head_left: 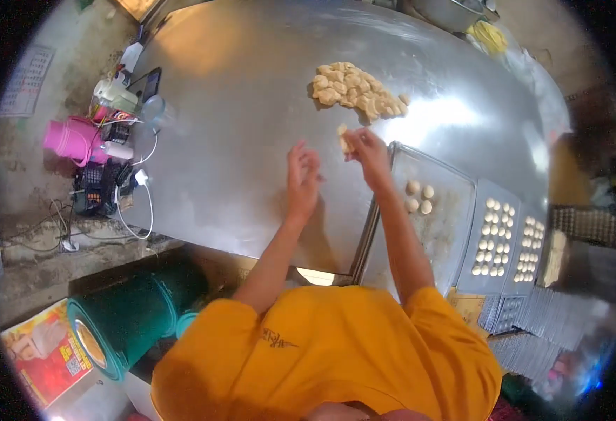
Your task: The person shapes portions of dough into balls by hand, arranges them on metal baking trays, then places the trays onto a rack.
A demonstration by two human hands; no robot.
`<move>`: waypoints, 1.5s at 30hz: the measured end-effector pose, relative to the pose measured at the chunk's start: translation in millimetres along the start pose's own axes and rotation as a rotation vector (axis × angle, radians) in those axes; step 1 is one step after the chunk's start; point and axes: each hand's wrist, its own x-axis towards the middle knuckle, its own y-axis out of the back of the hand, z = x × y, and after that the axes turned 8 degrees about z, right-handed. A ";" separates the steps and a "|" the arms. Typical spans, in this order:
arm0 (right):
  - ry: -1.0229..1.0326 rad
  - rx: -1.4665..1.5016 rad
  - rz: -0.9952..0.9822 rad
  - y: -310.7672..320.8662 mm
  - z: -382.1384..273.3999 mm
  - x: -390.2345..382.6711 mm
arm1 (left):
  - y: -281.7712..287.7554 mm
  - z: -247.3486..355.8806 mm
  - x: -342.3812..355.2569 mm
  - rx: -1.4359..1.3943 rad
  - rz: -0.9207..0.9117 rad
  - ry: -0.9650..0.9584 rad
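My right hand (368, 153) pinches a pale piece of dough (344, 139) above the metal table (231, 140). To its left, my left hand (303, 174) is raised with its fingers loosely apart and nothing visible in it. Just beyond both hands lies a heap of cut dough pieces (356, 90). A metal baking tray (399, 242) sits by my right forearm, with several round dough balls (419, 196) grouped toward its far end.
Farther right, two grey trays (468, 279) hold rows of dough balls. Stacked trays (532, 351) stand below them. A pink container (73, 140), a phone (152, 83) and white cables (155, 151) crowd the table's left edge. A green bin (132, 316) stands at lower left.
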 end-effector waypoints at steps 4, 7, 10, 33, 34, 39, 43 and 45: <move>0.052 0.192 -0.005 -27.7 -18.1 -18.0 | -11.8 11.2 49.2 0.154 -0.273 -0.110; 0.054 0.243 0.182 3.9 -9.3 -0.2 | 19.9 41.1 70.7 -0.098 -0.032 0.063; 0.298 -0.849 0.259 17.3 44.1 -7.9 | 122.9 26.6 68.5 0.134 0.162 -0.019; 0.861 -1.122 -0.455 -88.8 122.3 30.2 | 190.6 -40.6 142.7 1.246 -0.315 -0.272; 0.861 -1.122 -0.460 -80.1 119.9 26.7 | 195.6 -30.6 154.4 0.953 -0.200 0.074; 0.626 -1.286 -0.009 -12.7 184.5 -45.4 | 272.6 -48.4 58.6 1.142 0.097 -0.153; 0.951 -1.081 -0.088 -65.0 204.2 -60.5 | 237.7 -85.3 26.6 1.553 -0.177 -0.580; 0.921 -1.076 -0.273 -90.2 164.9 -26.9 | 228.6 -83.5 80.5 1.464 -0.323 -0.591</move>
